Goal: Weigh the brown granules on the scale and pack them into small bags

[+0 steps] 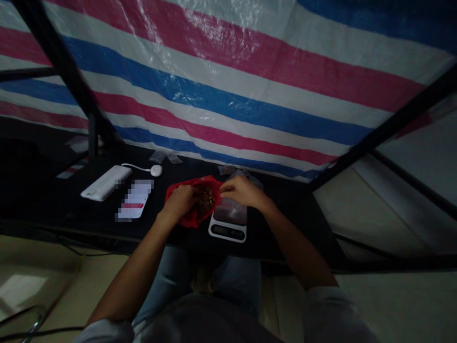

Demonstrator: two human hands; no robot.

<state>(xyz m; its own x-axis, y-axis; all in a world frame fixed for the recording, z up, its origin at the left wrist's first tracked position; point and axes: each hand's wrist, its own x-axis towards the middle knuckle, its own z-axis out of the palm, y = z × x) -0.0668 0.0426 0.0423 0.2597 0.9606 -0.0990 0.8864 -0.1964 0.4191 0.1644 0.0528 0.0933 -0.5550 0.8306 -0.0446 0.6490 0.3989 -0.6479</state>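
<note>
A red plastic bag (191, 218) lies spread on the dark table, with many small brownish-gold pieces (206, 199) inside. My left hand (181, 201) is over the bag's left side, its fingers curled down at the pieces; whatever they hold is hidden. At the bag's right rim, my right hand (243, 189) is closed, thumb and fingertips pinched on the red plastic. Below that hand sits a white digital scale (227, 229) with a dark platform, close against the bag. The scale's readout is too dim to read.
To the left lie a white power bank (105, 183), a cable with a round white puck (156, 170), and a phone (137, 200) with a blurred screen. Small clear bags (164, 156) rest at the back. Striped plastic sheeting (228, 90) hangs behind the table (282, 233), between dark frame bars.
</note>
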